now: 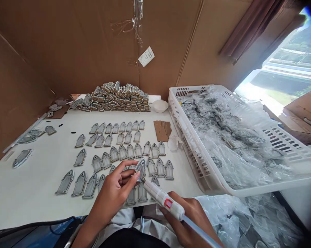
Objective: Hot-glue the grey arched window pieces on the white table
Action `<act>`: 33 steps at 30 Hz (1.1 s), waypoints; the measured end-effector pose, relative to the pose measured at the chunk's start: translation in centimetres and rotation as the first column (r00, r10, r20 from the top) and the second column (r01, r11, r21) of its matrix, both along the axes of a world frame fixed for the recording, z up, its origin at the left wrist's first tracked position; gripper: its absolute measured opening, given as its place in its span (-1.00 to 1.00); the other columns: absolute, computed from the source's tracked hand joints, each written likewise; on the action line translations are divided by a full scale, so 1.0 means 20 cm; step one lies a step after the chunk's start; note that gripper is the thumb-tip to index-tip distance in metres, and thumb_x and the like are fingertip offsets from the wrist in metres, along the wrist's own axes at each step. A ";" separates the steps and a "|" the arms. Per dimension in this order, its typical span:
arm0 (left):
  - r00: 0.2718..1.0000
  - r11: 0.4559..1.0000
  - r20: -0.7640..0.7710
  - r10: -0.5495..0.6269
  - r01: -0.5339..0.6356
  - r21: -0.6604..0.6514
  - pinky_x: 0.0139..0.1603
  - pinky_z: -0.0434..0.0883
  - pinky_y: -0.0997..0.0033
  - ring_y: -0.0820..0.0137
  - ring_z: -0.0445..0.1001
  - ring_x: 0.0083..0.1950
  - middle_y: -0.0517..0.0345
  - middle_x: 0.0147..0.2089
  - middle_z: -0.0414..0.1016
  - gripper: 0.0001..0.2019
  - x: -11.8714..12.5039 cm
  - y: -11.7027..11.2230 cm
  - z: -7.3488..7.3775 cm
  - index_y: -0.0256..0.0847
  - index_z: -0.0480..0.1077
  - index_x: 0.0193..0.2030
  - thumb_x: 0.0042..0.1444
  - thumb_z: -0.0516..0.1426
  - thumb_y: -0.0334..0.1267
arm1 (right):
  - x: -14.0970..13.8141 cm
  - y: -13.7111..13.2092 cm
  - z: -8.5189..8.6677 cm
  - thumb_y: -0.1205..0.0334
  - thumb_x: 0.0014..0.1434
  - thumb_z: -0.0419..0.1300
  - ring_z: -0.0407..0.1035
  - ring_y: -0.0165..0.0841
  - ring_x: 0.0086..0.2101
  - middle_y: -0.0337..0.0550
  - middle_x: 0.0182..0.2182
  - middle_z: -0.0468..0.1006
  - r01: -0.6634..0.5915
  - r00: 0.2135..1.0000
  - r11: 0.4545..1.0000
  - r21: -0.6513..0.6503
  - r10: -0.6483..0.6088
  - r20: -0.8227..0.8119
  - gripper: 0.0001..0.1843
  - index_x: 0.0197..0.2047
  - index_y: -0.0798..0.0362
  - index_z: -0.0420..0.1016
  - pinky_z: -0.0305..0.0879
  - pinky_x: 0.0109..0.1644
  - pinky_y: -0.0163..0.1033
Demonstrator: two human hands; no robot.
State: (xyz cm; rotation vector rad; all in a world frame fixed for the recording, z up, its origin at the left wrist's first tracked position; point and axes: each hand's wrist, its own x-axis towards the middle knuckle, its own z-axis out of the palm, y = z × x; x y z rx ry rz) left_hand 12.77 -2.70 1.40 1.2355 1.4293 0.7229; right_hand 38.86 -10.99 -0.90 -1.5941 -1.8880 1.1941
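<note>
My left hand (113, 193) pinches a small grey arch-shaped metal piece (141, 167) between thumb and fingers, lifted just above the white table (33, 186). My right hand (190, 218) grips a white glue applicator (163, 199) with a red band and a pale tube trailing back. Its tip touches the lower edge of the held piece. Several rows of the same arch-shaped pieces (120, 151) lie flat on the table in front of both hands.
A heap of stacked pieces (114, 98) sits at the back, beside a small white bowl (159, 105) and a cardboard scrap (162, 130). A white plastic basket (196, 155) full of clear-bagged parts stands at right. Cardboard walls (67, 44) enclose the table.
</note>
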 end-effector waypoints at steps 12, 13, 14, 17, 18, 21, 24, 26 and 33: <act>0.996 0.982 -0.088 0.006 0.011 0.190 0.08 0.73 0.23 0.19 0.79 -0.01 -0.06 0.06 0.77 -0.36 0.10 0.31 -0.14 -0.12 0.43 0.28 0.29 0.23 0.30 | 0.13 0.10 0.20 0.30 0.03 0.55 0.54 -0.41 -0.44 -0.36 -0.25 0.65 -0.351 0.779 0.644 0.679 -0.202 0.594 0.05 0.56 -0.10 0.38 0.28 -0.40 -0.26; 0.995 0.978 -0.095 0.018 0.003 0.207 0.08 0.72 0.23 0.20 0.78 0.02 -0.08 0.09 0.76 -0.37 0.11 0.41 -0.15 -0.14 0.39 0.32 0.33 0.19 0.28 | 0.18 0.13 0.23 0.33 0.18 0.44 0.56 -0.44 -0.43 -0.35 -0.20 0.69 -0.298 0.796 0.661 0.688 -0.226 0.562 -0.03 0.61 -0.14 0.32 0.28 -0.40 -0.31; 0.993 0.976 -0.118 0.021 0.005 0.218 0.08 0.70 0.23 0.20 0.77 0.01 -0.10 0.09 0.76 -0.40 0.12 0.52 -0.17 -0.16 0.39 0.32 0.35 0.18 0.22 | 0.24 0.17 0.25 0.35 0.32 0.30 0.58 -0.47 -0.40 -0.33 -0.12 0.72 -0.211 0.818 0.673 0.709 -0.275 0.505 -0.13 0.63 -0.20 0.28 0.27 -0.41 -0.35; 0.968 0.974 -0.251 0.005 0.052 0.220 0.14 0.63 0.19 0.23 0.73 -0.06 -0.08 -0.01 0.75 -0.54 0.18 0.81 -0.18 -0.22 0.49 0.24 0.31 0.30 -0.02 | 0.37 0.26 0.29 0.12 0.56 0.11 0.67 -0.48 -0.23 -0.27 0.05 0.74 0.146 0.877 0.749 0.646 -0.400 0.265 -0.47 0.51 -0.19 0.49 0.35 -0.32 -0.50; 0.954 0.976 -0.298 -0.006 0.070 0.206 0.16 0.62 0.16 0.26 0.70 -0.09 -0.06 -0.05 0.74 -0.56 0.20 0.89 -0.18 -0.26 0.50 0.22 0.31 0.31 -0.07 | 0.39 0.29 0.29 -0.01 0.56 0.13 0.68 -0.45 -0.17 -0.23 0.04 0.74 0.267 0.879 0.770 0.580 -0.441 0.181 -0.52 0.39 -0.10 0.61 0.39 -0.26 -0.52; 0.905 0.979 -0.424 -0.034 0.116 0.170 0.21 0.58 0.12 0.31 0.66 -0.06 0.02 -0.08 0.69 -0.62 0.25 1.02 -0.17 -0.31 0.53 0.17 0.36 0.32 -0.09 | 0.42 0.32 0.27 -0.29 0.45 0.21 0.65 -0.36 -0.13 -0.11 -0.08 0.74 0.477 0.851 0.776 0.412 -0.525 0.003 -0.41 -0.03 0.11 0.74 0.46 -0.14 -0.51; 0.856 0.974 -0.513 -0.071 0.172 0.151 0.24 0.58 0.10 0.32 0.65 -0.01 0.03 -0.05 0.67 -0.63 0.26 1.06 -0.16 -0.30 0.54 0.16 0.39 0.30 -0.07 | 0.40 0.31 0.25 -0.36 0.40 0.21 0.59 -0.34 -0.21 -0.10 -0.32 0.66 0.533 0.830 0.746 0.400 -0.552 -0.076 -0.35 -0.23 0.12 0.67 0.48 -0.10 -0.48; 0.827 0.965 -0.554 -0.091 0.210 0.154 0.28 0.57 0.07 0.31 0.65 0.03 0.03 -0.02 0.67 -0.64 0.26 1.05 -0.16 -0.29 0.55 0.16 0.40 0.30 -0.07 | 0.39 0.30 0.24 -0.39 0.38 0.22 0.55 -0.35 -0.25 -0.12 -0.44 0.56 0.558 0.816 0.721 0.410 -0.567 -0.113 -0.33 -0.26 0.12 0.66 0.50 -0.07 -0.48; 0.775 0.946 -0.622 -0.112 0.274 0.171 0.33 0.55 0.04 0.27 0.64 0.10 0.00 0.03 0.69 -0.65 0.23 1.03 -0.14 -0.25 0.61 0.10 0.36 0.33 -0.02 | 0.45 0.27 0.20 -0.49 0.30 0.23 0.52 -0.36 -0.32 -0.10 -0.30 0.69 0.634 0.761 0.697 0.334 -0.639 -0.111 -0.21 0.02 0.12 0.76 0.47 -0.23 -0.45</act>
